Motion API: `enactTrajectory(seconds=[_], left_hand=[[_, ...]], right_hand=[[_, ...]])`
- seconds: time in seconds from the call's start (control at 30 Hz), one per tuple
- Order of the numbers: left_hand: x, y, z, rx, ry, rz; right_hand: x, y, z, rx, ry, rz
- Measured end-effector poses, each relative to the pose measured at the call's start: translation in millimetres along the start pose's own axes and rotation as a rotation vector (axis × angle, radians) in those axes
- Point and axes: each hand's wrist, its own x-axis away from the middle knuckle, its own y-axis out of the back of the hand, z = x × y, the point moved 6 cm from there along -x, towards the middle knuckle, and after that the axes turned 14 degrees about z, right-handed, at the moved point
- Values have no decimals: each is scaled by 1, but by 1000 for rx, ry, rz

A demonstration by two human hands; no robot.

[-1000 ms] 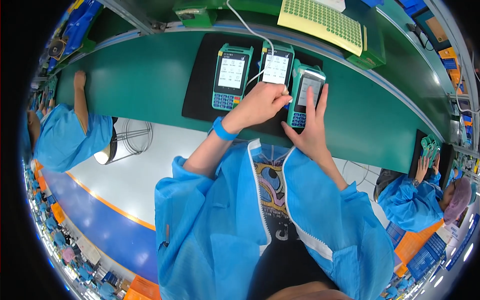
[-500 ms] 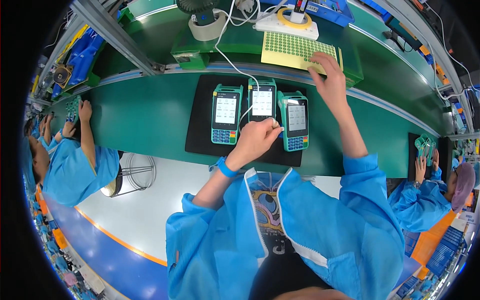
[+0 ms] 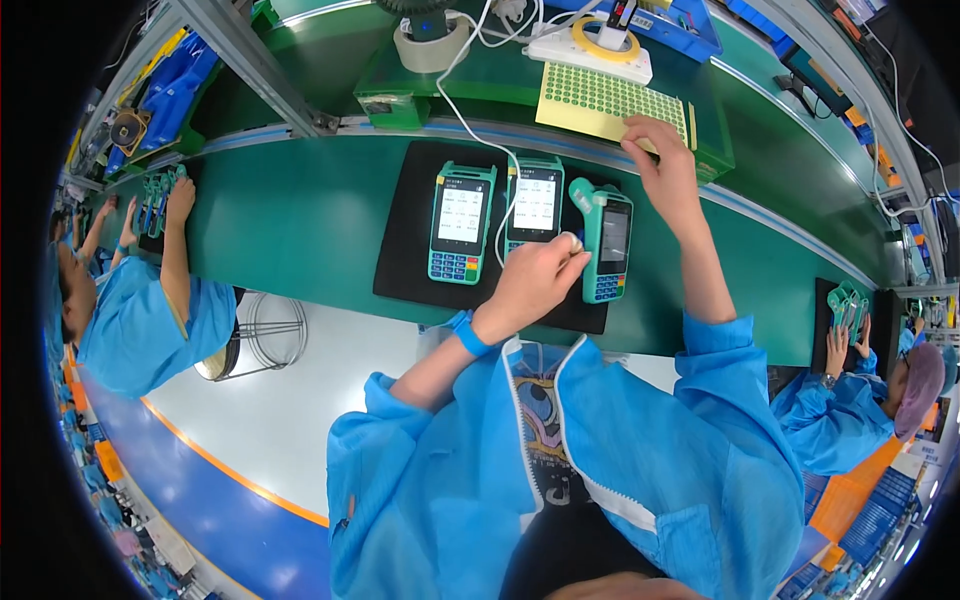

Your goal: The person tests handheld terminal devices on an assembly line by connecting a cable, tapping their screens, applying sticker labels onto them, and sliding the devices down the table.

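Three green handheld payment terminals lie on a black mat [image 3: 405, 230]. The left terminal [image 3: 461, 222] and the middle terminal [image 3: 534, 200] have lit screens. The right terminal [image 3: 606, 245] is tilted, its screen darker, with a rounded green flap [image 3: 581, 192] sticking out at its upper left. My left hand [image 3: 535, 280] is closed in a pinch beside the right terminal's left edge, and a white cable [image 3: 512, 215] runs into it; a whitish end shows at the fingertips. My right hand [image 3: 664, 165] has curved fingers and thumb apart at the lower edge of a yellow sheet of round green stickers [image 3: 610, 98].
A raised green shelf [image 3: 700, 110] bears a white power strip [image 3: 590, 58], a yellow tape roll [image 3: 606, 38] and a fan on a wide tape roll [image 3: 430, 45]. A blue bin [image 3: 690, 35] stands behind. Co-workers in blue sit at left [image 3: 150, 330] and right [image 3: 840, 410].
The right terminal has turned and tilted, and its green flap now sticks out. My left hand has shifted slightly right with the cable. My right hand's thumb and fingers have drawn closer at the sheet.
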Motion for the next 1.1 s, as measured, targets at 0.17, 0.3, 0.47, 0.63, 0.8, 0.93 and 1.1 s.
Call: enactTrajectory(seconds=[0.17, 0.3, 0.47, 0.63, 0.8, 0.93, 1.1], left_hand=[[-14, -16, -17, -96, -59, -40], [-24, -23, -27, -168, -105, -47], [-26, -29, -30, -246, -118, -44], [-18, -19, -18, -169, -30, 37], [-3, -4, 13, -130, 53, 151], [0, -2, 17, -25, 51, 131], [0, 1, 16, -84, 20, 111]], right_hand=[[30, -5, 4, -384, -179, 395], [34, -3, 26, -227, -86, 430], [44, -14, 28, 12, -138, 360], [48, -13, 38, -11, -282, 300], [86, -17, 31, -196, -248, -2], [116, -40, 43, -273, -225, 72], [121, -61, 56, -163, -207, 124]])
